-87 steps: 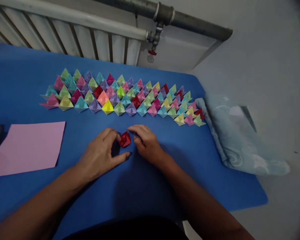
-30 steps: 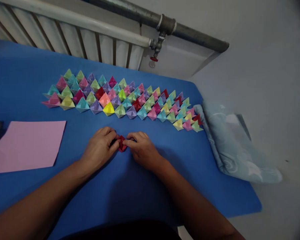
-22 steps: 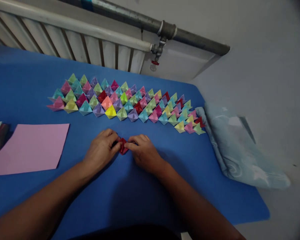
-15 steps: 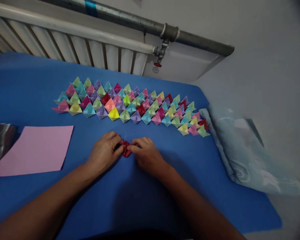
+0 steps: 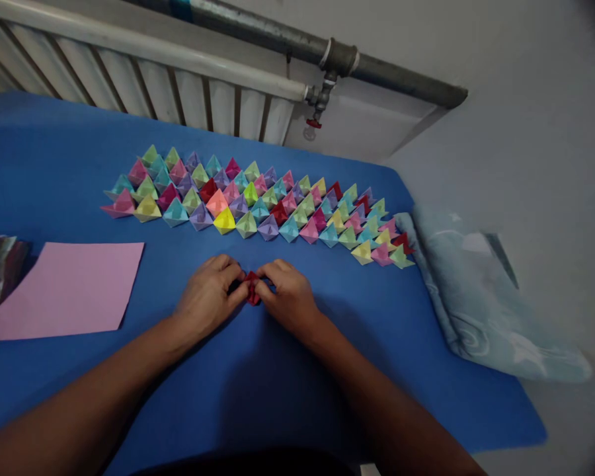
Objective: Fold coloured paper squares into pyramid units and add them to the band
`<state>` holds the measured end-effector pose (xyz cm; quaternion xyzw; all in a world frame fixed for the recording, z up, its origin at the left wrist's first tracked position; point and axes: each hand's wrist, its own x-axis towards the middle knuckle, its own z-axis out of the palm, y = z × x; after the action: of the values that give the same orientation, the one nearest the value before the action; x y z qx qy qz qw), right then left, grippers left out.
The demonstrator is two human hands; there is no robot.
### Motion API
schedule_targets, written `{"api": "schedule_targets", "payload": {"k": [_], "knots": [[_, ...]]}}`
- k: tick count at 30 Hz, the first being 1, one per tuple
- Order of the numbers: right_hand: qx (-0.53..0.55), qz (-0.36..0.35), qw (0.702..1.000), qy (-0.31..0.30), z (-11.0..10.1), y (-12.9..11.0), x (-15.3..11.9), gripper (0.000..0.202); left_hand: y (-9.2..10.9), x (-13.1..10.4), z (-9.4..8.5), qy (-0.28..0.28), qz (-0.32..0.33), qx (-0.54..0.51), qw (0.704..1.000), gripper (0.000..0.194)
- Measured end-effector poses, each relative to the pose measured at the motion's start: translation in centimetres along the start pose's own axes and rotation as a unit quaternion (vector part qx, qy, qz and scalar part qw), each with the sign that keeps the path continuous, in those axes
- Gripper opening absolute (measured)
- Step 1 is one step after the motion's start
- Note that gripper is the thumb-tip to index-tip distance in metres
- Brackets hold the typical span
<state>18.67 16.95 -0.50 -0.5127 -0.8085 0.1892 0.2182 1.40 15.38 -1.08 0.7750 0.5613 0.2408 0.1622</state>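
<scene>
A small folded red paper [image 5: 252, 291] is pinched between my two hands, low over the blue surface [image 5: 287, 423]. My left hand [image 5: 211, 287] grips its left side with thumb and fingers closed. On the opposite side, my right hand [image 5: 290, 294] holds it in the same kind of pinch. My fingertips cover part of its folds. Just beyond my hands, several rows of folded paper boats [image 5: 246, 225] in many colours stand side by side in a long slanting band.
To the left lies a flat pink sheet of paper [image 5: 79, 287] beside a stack of coloured paper [image 5: 0, 271]. A folded light-blue blanket [image 5: 496, 311] rests at the right edge. Behind the surface are a white radiator [image 5: 158, 92] and a metal pipe [image 5: 258, 33] with a red valve handle [image 5: 314, 123].
My fingers have drawn closer together around the red paper, which now looks narrower. The camera view has shifted slightly. The paper boats stay in their arrangement.
</scene>
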Motion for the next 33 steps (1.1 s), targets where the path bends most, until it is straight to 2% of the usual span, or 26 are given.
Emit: {"api": "schedule_targets", "payload": {"k": [7,12,18,23,33], "knots": [[-0.016,0.046,0.998,-0.04,-0.4,-0.7,0.3,0.013,0.4,0.1,0.2,0.004,-0.003,0.034,0.999,0.013],[-0.001,0.072,0.997,-0.035,-0.4,-1.0,0.6,0.011,0.7,0.3,0.0,-0.01,-0.019,0.031,0.999,0.013],[0.065,0.105,0.991,-0.061,-1.0,-0.6,0.9,0.022,0.1,0.1,-0.1,-0.005,-0.022,-0.024,0.999,0.011],[0.102,0.109,0.985,-0.081,-1.5,-0.3,1.1,0.023,0.1,0.2,-0.5,-0.02,-0.046,-0.06,0.997,0.015],[0.067,0.111,0.985,-0.116,-1.6,-0.6,1.3,0.031,0.4,1.4,-0.6,-0.047,-0.09,-0.041,0.994,0.012]]}}
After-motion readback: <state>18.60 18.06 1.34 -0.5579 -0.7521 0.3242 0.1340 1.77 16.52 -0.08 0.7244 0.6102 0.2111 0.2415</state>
